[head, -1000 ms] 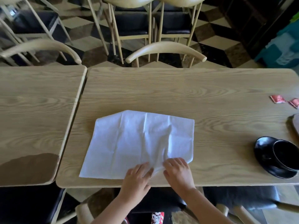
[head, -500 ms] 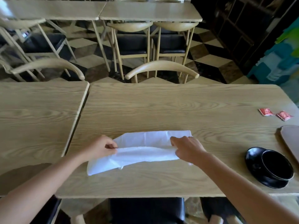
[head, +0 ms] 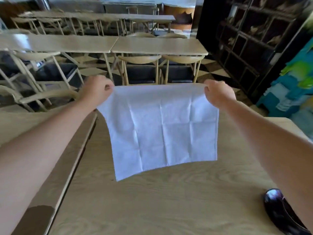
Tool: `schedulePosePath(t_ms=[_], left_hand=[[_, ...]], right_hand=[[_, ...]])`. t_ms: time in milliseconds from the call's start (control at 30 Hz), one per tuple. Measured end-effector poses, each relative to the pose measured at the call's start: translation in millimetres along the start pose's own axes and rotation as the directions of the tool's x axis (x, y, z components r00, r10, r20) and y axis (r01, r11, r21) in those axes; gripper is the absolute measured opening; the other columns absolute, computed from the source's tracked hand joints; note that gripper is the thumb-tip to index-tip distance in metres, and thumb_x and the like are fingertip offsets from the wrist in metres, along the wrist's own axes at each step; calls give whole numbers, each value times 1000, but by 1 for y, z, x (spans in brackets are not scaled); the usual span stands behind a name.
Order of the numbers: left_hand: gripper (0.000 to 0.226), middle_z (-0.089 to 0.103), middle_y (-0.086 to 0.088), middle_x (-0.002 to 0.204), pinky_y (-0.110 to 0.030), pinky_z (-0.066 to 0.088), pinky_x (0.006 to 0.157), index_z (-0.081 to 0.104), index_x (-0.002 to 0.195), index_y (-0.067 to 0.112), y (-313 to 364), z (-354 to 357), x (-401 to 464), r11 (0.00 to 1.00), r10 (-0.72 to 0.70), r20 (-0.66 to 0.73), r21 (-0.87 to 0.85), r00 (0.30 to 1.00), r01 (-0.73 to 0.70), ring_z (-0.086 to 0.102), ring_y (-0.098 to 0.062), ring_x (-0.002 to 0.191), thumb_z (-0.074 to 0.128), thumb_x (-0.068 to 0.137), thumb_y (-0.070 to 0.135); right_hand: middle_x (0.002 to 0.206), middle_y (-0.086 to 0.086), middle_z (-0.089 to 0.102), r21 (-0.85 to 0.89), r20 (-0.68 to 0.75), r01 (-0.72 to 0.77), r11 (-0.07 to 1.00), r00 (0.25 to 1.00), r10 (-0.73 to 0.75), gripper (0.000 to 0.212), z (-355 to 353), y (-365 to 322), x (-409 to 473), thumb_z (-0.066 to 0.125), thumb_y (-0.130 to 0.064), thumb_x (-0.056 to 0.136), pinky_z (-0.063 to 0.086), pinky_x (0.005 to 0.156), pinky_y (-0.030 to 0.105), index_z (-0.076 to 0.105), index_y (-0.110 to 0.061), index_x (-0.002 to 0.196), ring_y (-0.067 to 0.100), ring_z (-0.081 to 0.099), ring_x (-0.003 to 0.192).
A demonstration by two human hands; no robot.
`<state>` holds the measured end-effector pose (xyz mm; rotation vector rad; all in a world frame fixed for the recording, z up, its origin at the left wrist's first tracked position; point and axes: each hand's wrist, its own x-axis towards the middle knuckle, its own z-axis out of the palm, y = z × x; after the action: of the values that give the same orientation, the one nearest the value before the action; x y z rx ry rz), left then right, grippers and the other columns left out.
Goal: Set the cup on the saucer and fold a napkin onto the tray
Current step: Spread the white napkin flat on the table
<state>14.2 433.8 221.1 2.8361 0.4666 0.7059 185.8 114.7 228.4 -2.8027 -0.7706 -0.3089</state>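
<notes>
Hanging in the air above the wooden table point(head: 169, 200), the white napkin point(head: 162, 129) is spread full and unfolded, its lower edge just clear of the tabletop. The left hand point(head: 96, 90) pinches one top corner and the right hand point(head: 218, 94) pinches the other, fingers curled round the cloth. By my reading the folding is barely begun: only old creases show, no fold is made, and no tray is in view. A dark glossy piece of crockery point(head: 281, 212) sits at the near right edge, half hidden by the right forearm; whether the cup rests on the saucer cannot be told. Bare tabletop lies beneath the napkin for laying it down; the seam with the neighbouring table point(head: 25, 122) runs to the left.
</notes>
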Motion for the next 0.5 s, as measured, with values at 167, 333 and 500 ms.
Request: schedulePosePath(t_ms=[167,333,500], left_hand=[[21,65,-18,91,-39,45,69,67,89,3,30,-56,15,990,120,-365,-23,923,-138,58,-33,83,48,84,7],[16,66,-11,84,-32,44,65,68,82,7,16,-3,-75,982,189,-342,44,920,-185,61,-27,76,52,82,10],[20,66,-3,71,-29,40,64,65,69,12,-13,86,-185,966,255,-75,71,964,-250,61,-25,63,49,81,15]], right_hand=[[76,21,58,47,-338,62,997,940,-42,23,-55,4,19,36,-8,87,38,62,38,55,2,93,41,54,72],[66,18,62,-7,-476,306,952,836,-273,27,-3,23,-52,43,1,68,45,63,38,63,2,86,38,58,63],[82,9,71,-34,-231,459,888,861,-454,33,115,58,-149,38,-8,70,49,78,39,65,-12,87,30,66,76]])
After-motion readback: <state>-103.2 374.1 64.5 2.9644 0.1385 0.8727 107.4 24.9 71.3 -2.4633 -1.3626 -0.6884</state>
